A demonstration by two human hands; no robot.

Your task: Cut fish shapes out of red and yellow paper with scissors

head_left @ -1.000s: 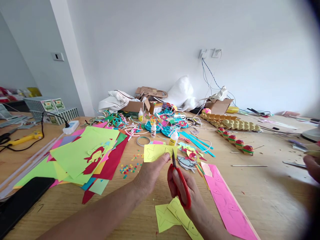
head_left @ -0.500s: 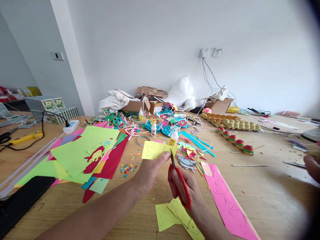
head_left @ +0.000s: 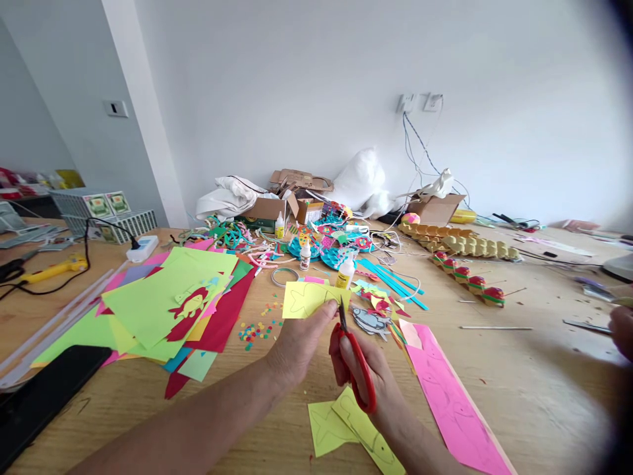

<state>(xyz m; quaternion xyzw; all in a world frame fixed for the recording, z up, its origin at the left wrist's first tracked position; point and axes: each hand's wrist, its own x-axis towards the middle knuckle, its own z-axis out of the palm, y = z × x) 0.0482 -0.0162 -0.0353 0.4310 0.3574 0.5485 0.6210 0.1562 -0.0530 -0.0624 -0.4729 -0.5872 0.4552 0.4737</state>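
Observation:
My left hand pinches a yellow paper piece with a fish outline drawn on it, raised over the table. Red-handled scissors are gripped in my right hand, blades pointing up at the paper's right edge beside my left thumb. Whether the blades are cutting into it I cannot tell. Below, two more yellow paper pieces with drawn outlines overlap on the table. To the right lies a pink paper strip with fish outlines, and a grey paper fish rests just beyond my right hand.
Coloured paper sheets are piled at left, near a black phone. Glue bottles, a tape ring and paper dots lie ahead. Painted egg-carton strips stand at right. Another person's hand shows at the right edge.
The view has shifted slightly. My hands, the yellow paper and the scissors keep nearly the same positions. The other person's hand at the right edge has moved a little.

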